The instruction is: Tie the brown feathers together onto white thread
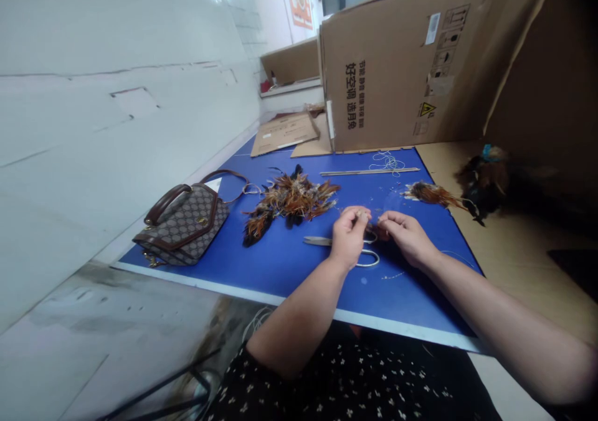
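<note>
My left hand (349, 237) is closed in a pinch above the blue table, with a pale bit showing at its fingertips. Just to its right, my right hand (407, 239) also has thumb and fingers pressed together; what it grips is too small to make out. Reddish-brown feathers (383, 233) show low between the two hands, partly hidden by the fingers. Beneath my left hand lie metal scissors (368, 258), their blades pointing left. A loose heap of brown and black feathers (296, 198) spreads to the left of the hands. A small feather bunch (430, 193) rests beyond my right hand.
A patterned handbag (187, 225) stands at the table's left. Thin sticks (369, 172) and tangled pale string (387, 161) lie toward the back, before a large cardboard box (397, 78). Dark feather bundles (486, 181) sit on cardboard at right. A white wall (116, 159) borders the left.
</note>
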The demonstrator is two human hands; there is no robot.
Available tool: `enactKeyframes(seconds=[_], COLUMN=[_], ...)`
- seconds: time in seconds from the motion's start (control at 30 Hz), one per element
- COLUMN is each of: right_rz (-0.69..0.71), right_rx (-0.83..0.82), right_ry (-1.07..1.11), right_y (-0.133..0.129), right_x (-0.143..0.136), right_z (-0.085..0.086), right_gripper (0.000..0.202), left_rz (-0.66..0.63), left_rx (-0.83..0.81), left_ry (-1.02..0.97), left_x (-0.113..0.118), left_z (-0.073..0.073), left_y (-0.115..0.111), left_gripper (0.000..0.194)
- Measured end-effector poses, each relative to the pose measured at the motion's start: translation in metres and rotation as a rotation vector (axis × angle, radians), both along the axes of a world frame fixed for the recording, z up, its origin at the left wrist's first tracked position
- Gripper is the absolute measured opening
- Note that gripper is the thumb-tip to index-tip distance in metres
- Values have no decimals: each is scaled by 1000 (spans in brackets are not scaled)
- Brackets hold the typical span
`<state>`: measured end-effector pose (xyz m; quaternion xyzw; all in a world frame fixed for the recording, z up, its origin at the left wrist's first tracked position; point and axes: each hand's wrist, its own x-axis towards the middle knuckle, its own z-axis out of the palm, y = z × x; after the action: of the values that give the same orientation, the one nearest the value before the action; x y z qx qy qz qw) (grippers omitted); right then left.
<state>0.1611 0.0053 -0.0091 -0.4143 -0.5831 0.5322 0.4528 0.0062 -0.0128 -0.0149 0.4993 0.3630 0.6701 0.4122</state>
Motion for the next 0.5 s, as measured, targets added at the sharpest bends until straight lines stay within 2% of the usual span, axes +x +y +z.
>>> enactKeyframes(seconds=[0.1, 0.23, 0.5], right_rz=[-66, -61, -30], right_rx=[115, 214, 278], right_ry=[-71, -113, -172], right_y=[-2, -8, -11], right_x=[1, -2, -5], right_z=[4, 11, 9], right_gripper=[32, 36, 39], left_rz=[42, 3, -78], left_rx=[-118, -258, -284], left_ry=[-174, -215, -267], left_x=[1, 6, 9], left_z=[-4, -7, -8], left_y=[3, 5, 4], left_gripper=[33, 38, 36])
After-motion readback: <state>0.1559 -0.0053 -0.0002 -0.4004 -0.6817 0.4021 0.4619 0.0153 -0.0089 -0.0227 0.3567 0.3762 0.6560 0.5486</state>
